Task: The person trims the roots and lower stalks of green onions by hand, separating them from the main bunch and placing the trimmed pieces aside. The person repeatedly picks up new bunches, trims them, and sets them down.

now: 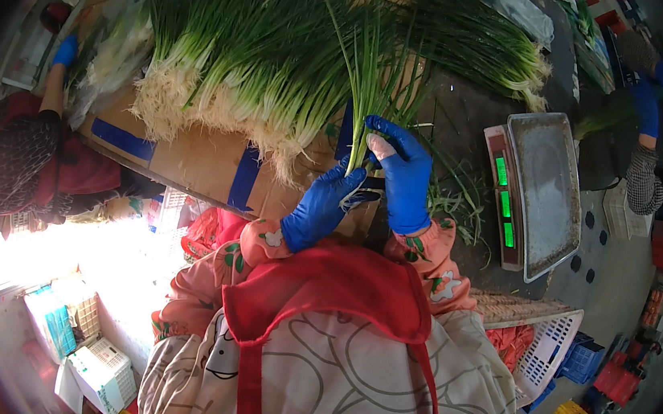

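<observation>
My left hand [324, 203], in a blue glove, is closed around the root end of a few green onions [367, 101], whose leaves point away from me. My right hand [402, 169], also blue-gloved with a pale patch at the thumb tip, has its thumb and fingers at the lower stalks of the same green onions. Beyond my hands a wide heap of green onions [248, 77] lies on cardboard, pale roots towards me. A second pile of green onions [487, 47] lies at the upper right. Loose leaves and trimmings [459, 199] are scattered just right of my right hand.
A scale with a metal tray [545, 193] and lit green displays stands at the right. Blue tape [245, 180] crosses the cardboard [191, 162]. A white plastic basket [546, 357] is at the lower right. One co-worker [40, 152] is at the left, another [650, 119] at the right.
</observation>
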Tool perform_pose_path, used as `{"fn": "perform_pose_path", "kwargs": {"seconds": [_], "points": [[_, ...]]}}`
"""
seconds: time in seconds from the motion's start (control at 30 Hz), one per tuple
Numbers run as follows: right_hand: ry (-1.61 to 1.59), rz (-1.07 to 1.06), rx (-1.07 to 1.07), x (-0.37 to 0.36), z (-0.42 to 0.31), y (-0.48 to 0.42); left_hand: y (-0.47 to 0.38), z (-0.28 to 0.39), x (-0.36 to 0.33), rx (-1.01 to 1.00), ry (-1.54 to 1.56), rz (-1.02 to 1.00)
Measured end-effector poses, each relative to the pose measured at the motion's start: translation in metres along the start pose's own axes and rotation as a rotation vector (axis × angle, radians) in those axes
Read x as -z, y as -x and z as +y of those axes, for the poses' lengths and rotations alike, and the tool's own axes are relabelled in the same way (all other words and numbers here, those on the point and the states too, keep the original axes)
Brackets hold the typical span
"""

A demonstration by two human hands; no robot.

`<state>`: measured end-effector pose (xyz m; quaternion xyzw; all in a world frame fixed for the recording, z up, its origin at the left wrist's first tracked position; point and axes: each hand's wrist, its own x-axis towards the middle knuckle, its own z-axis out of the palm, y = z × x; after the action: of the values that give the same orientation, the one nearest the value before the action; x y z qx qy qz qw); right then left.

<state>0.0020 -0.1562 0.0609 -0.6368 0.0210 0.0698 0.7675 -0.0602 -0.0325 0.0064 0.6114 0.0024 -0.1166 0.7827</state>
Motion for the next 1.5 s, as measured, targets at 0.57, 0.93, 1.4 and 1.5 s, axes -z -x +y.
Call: {"fn": "perform_pose_path", "kwargs": {"seconds": [0.57,0.93,1.4,1.5], "points": [[0.943,-0.452,0.629,0.055,0.045,0.024,-0.005,0.033,0.039,0.192,1.342,0.086],[0.992,-0.132,0.560,0.062,0.054,0.034,0.012,0.009,0.042,0.003,0.008,0.006],[0.706,0.100,0.534,0.029,0.037,0.025,0.011,0.013,0.011,-0.044,-0.267,-0.162],[0.488,0.059,0.342,0.026,0.027,0.022,0.005,0.013,0.004,0.451,0.660,-0.121]]}}
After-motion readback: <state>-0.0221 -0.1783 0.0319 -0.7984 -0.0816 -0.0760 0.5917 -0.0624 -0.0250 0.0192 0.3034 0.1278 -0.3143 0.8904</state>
